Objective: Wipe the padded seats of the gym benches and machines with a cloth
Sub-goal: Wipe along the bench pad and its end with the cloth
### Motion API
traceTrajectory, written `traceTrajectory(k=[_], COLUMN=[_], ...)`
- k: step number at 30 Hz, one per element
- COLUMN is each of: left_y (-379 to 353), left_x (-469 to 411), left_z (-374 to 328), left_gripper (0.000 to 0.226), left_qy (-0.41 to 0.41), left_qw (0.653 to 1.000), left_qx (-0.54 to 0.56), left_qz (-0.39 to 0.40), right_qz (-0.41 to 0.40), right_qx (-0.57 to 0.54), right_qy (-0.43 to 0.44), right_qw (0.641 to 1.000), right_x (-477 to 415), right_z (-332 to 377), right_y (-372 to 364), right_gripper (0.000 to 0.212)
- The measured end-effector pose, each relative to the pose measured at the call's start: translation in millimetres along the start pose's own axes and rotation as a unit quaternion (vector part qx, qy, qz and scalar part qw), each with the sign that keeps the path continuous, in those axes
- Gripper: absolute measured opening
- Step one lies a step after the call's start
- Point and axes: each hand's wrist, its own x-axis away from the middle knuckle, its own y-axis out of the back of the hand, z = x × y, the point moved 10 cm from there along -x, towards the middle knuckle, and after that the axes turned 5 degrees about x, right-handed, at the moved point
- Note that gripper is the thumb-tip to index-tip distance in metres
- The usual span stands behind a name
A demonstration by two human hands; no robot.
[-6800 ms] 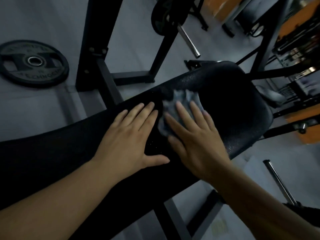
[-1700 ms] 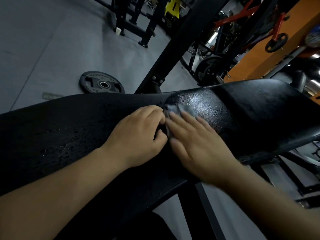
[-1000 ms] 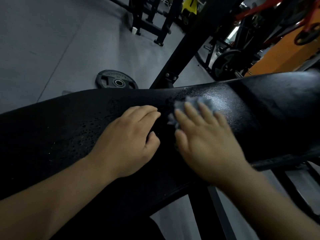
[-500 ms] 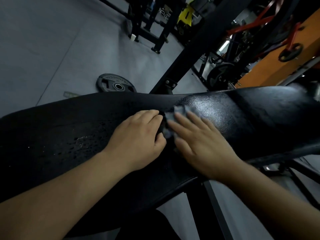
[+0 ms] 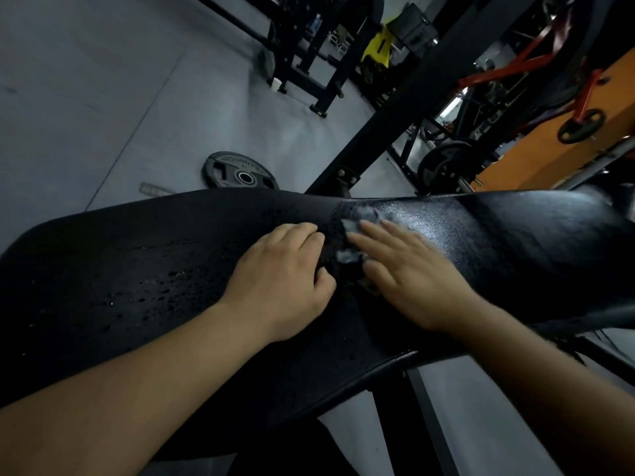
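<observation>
A long black padded bench seat [image 5: 137,269] runs across the view, speckled with water droplets on its left half and shiny at the right. My right hand [image 5: 409,276] lies flat with straight fingers on a small grey cloth [image 5: 354,231], pressing it onto the pad near the seam in the padding. Only the cloth's far and left edges show past the fingers. My left hand [image 5: 285,280] rests on the pad just left of the cloth, fingers curled under, holding nothing that I can see.
A black weight plate [image 5: 240,171] lies on the grey floor beyond the bench. A black steel upright [image 5: 395,104] rises diagonally behind the pad. Racks, a loaded bar and orange-red machines [image 5: 515,67] crowd the back right. The bench's leg [image 5: 405,424] stands below.
My right hand has slid the cloth slightly away and to the right along the pad since half a second ago. My left hand stays beside it, fingers still curled.
</observation>
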Motion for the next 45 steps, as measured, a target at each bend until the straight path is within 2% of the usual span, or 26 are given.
traceTrajectory(k=[3,5,7,10,14,16,17,20,22,24,26,28,32,34,38,40,45], left_y=[0.1,1.0,2.3,4.0,2.3,2.2,2.2,1.7,1.0,1.0,1.5,1.3,0.9,1.2,2.1,3.0,9.7], left_x=[1.5,2.9,2.8,1.8,3.1,3.4,4.0,4.0,4.8,5.5,5.3,5.8,5.3,5.4,6.4,6.9,5.7], left_z=[0.1,1.3,1.7,2.0,2.4,2.8,3.0,3.2,5.4,7.7,7.1,7.2,8.9,10.0,13.5,15.8,24.5], left_gripper=[0.065,0.064,0.062,0.064,0.062,0.061,0.061,0.065,0.061,0.053,0.051,0.052,0.051,0.051,0.05,0.052,0.061], left_qy=[0.0,0.003,0.005,0.006,0.006,0.007,0.01,0.007,0.001,0.0,-0.003,-0.003,-0.007,-0.01,-0.007,0.0,0.008], left_qw=[1.0,1.0,1.0,1.0,1.0,1.0,1.0,1.0,1.0,1.0,0.999,1.0,1.0,1.0,0.999,1.0,1.0], left_qx=[0.007,0.01,0.01,0.011,0.018,0.011,0.01,0.013,0.02,0.029,0.032,0.029,0.021,0.021,0.028,0.026,0.017], left_qz=[0.002,0.0,-0.007,-0.013,-0.008,-0.008,-0.006,0.004,0.009,0.008,0.006,0.009,0.017,0.019,0.016,0.011,0.0], right_qz=[-0.005,-0.004,-0.026,-0.013,0.019,0.007,-0.003,-0.047,-0.051,-0.059,-0.04,-0.02,-0.045,-0.049,-0.026,-0.008,-0.007], right_qx=[0.02,0.027,0.028,0.01,0.009,0.016,0.024,0.031,0.011,0.023,0.024,0.02,0.028,0.014,0.032,0.035,0.031], right_qy=[-0.079,-0.089,-0.033,0.035,-0.057,-0.104,-0.101,-0.011,0.011,-0.027,-0.1,-0.136,-0.016,0.01,-0.084,-0.118,0.024], right_qw=[0.997,0.996,0.999,0.999,0.998,0.994,0.995,0.998,0.999,0.998,0.994,0.99,0.998,0.999,0.996,0.992,0.999], right_x=[-52.1,-75.6,-61.5,12.6,21.4,3.7,3.8,51.1,86.2,87.9,62.2,34.6,55.8,77.2,30.2,0.1,40.3], right_z=[-37.8,-20.4,14.9,41.1,-17.4,-11.4,5.6,65.5,63.6,27.7,-2.5,3.8,70.2,62.1,5.2,12.3,72.4], right_y=[0.1,-2.3,-3.1,-3.4,-1.5,-0.2,0.2,-0.1,-4.7,-2.4,2.4,1.2,-5.5,-5.7,0.0,-4.4,-7.5], right_gripper=[0.055,0.056,0.055,0.061,0.063,0.056,0.055,0.056,0.055,0.057,0.061,0.064,0.06,0.056,0.063,0.065,0.066])
